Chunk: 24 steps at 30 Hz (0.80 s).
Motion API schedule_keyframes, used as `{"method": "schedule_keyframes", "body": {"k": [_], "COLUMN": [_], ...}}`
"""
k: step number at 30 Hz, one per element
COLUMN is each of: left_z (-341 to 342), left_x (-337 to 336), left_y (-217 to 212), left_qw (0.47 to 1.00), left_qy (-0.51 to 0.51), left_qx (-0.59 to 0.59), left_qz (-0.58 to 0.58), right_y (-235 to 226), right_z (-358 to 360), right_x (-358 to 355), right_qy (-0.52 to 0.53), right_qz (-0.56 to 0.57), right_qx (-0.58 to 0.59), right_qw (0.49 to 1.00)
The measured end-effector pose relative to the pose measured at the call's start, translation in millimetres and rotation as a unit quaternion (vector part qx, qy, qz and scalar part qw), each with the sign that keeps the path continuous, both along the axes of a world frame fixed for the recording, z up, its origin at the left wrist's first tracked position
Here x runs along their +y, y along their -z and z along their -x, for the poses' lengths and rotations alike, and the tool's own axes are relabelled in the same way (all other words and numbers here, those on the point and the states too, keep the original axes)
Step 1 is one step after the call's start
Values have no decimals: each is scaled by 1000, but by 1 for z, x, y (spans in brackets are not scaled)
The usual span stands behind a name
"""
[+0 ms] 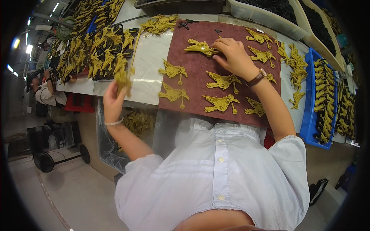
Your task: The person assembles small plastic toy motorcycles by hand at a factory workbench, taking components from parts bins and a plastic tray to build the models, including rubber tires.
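Observation:
My left hand [113, 101], at the left edge of the table, is closed on a yellow plastic toy motorcycle body [123, 82], smeared by motion. Over the far middle of the brown-red mat [196, 82], my right hand [236, 57] pinches the right end of another yellow body [199, 47]; its thumb and fingertips partly hide that end. Loose yellow bodies lie about the mat in rough rows, among them one below my right hand [222, 80], one nearer me [220, 104] and one at the left edge [172, 71]. Small black parts [187, 24] rest at the mat's far edge.
Wheeled yellow-and-black toys [110, 54] crowd the table's left. A blue tray [310, 104] of similar pieces stands at the right. Bins of black parts [269, 17] line the back. A plastic-lined container [135, 123] with yellow pieces sits below the left edge. Another person [46, 92] is far left.

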<state>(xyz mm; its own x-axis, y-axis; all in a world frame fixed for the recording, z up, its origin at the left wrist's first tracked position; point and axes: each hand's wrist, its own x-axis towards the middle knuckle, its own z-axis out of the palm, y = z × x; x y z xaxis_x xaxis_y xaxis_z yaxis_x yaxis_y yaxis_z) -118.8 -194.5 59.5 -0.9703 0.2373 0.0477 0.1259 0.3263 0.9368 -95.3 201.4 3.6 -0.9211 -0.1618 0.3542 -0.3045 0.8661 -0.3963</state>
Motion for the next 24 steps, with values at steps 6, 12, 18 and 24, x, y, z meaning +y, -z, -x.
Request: {"method": "schedule_keyframes", "body": {"k": [6, 12, 18, 24], "left_z": [-73, -87, -49, -42], "left_x": [-159, -176, -65, 118], "left_y": [186, 248, 52, -20], "left_qw": [866, 841, 918, 972], "left_qy": [-42, -79, -109, 64], "left_qx": [-330, -393, -93, 222], "left_qz": [374, 365, 369, -28], "right_y": [18, 24, -14, -50], "right_z": [46, 68, 49, -5], "right_x": [-28, -46, -63, -61], "right_qy": [2, 13, -75, -146], "right_qz": [-93, -104, 456, 809], "right_qx": [-14, 0, -88, -235], "right_qw": [996, 995, 883, 519]}}
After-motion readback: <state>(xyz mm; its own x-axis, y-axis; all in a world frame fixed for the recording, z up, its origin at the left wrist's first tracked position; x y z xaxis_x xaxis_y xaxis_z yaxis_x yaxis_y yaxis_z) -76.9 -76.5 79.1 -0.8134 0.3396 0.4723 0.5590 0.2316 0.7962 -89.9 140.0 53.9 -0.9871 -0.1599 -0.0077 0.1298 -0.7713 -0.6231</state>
